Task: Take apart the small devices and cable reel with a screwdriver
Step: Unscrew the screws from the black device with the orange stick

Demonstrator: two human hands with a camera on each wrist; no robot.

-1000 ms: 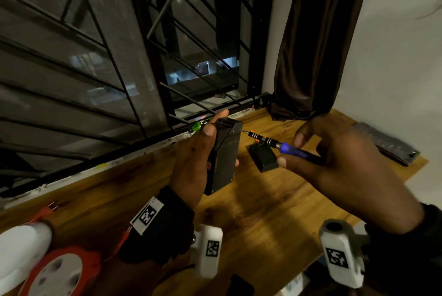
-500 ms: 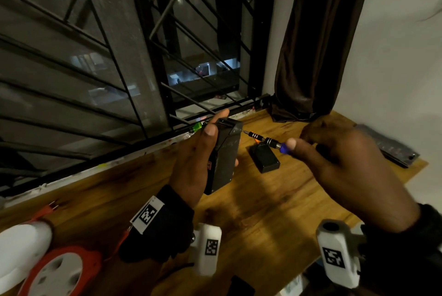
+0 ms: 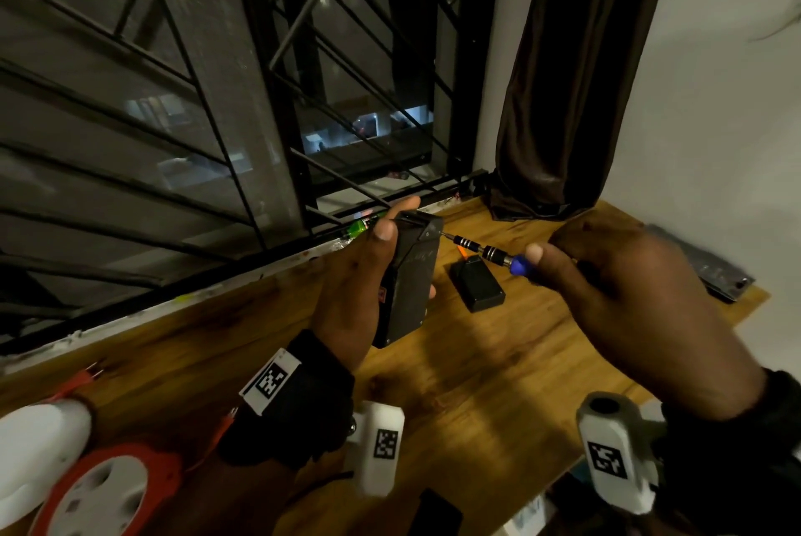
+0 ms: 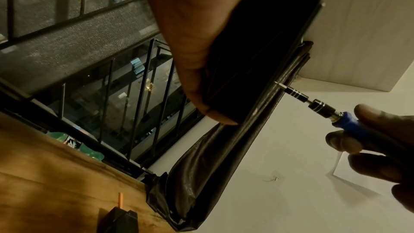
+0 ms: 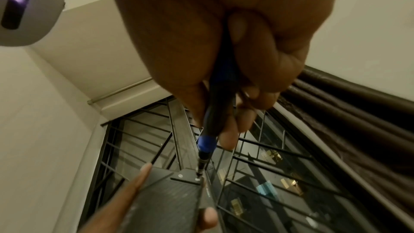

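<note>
My left hand [image 3: 368, 275] grips a flat black device [image 3: 411, 280] upright above the wooden table [image 3: 477, 384], thumb along its near edge. My right hand [image 3: 607, 288] holds a blue-handled screwdriver [image 3: 498, 256]. Its tip sits on a screw at the device's top right corner [image 5: 197, 178]. In the left wrist view the screwdriver [image 4: 325, 111] meets the edge of the black device [image 4: 257, 50]. A second small black device [image 3: 477, 284] lies on the table between the hands. The orange and white cable reel [image 3: 104, 496] is at the lower left.
A barred window [image 3: 216, 102] runs along the table's far edge, with a green object [image 3: 362, 228] on the sill. A dark curtain [image 3: 572, 80] hangs at the back right. A grey flat object [image 3: 702, 271] lies at the table's right edge. A white object [image 3: 39, 453] sits at far left.
My right hand has moved the screwdriver left, from above the small black device on the table, until its tip meets the top corner of the held device. The left hand has stayed put.
</note>
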